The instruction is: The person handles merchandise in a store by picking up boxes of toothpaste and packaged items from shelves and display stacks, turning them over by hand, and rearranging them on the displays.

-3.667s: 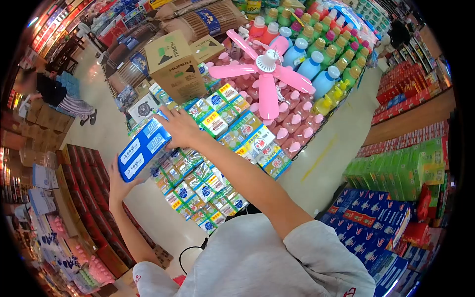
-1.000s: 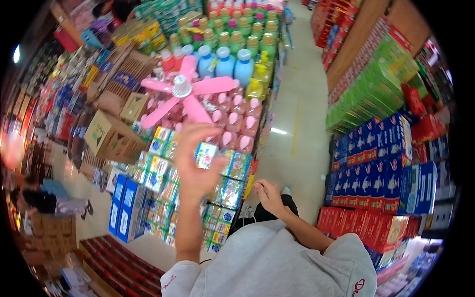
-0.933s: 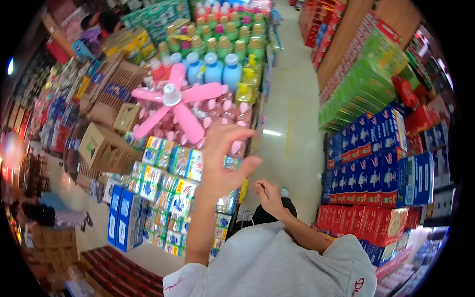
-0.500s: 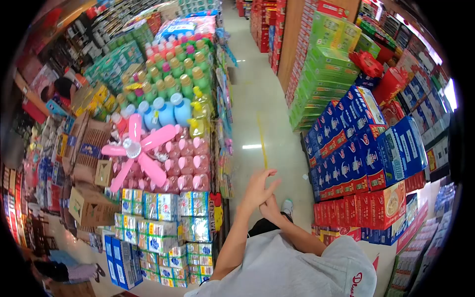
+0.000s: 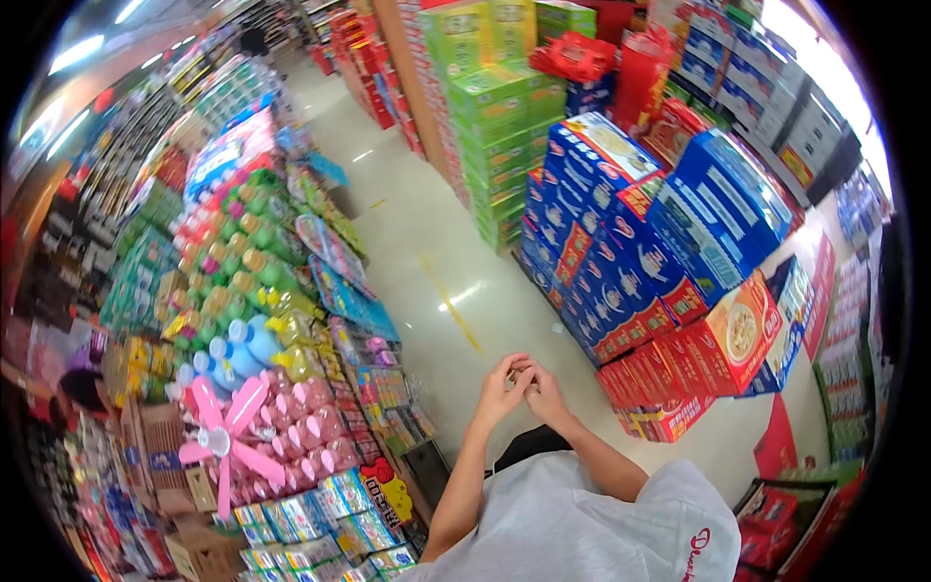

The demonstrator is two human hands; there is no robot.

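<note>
In front of my body, over the aisle floor, my left hand (image 5: 498, 391) and my right hand (image 5: 547, 395) meet at the fingertips. Both are closed, with fingers curled and pressed against each other. Whatever might be between them is too small or hidden to make out. Closest on the right are stacked red boxes (image 5: 669, 366) with blue boxes (image 5: 621, 247) behind. To the left, apart from my hands, stands a display of bottles and packs with a pink five-bladed fan (image 5: 233, 436) over it.
Green cartons (image 5: 504, 126) rise in a tall stack at the far right of the aisle. Pink bottles (image 5: 308, 424), blue bottles (image 5: 242, 349) and wrapped packs (image 5: 320, 519) line the left side. The tiled floor (image 5: 407, 252) runs between. A red mat (image 5: 776, 436) lies at right.
My view has turned to the right, so the shelves look tilted. My hands, one spread over the other before, now have their fingers curled together.
</note>
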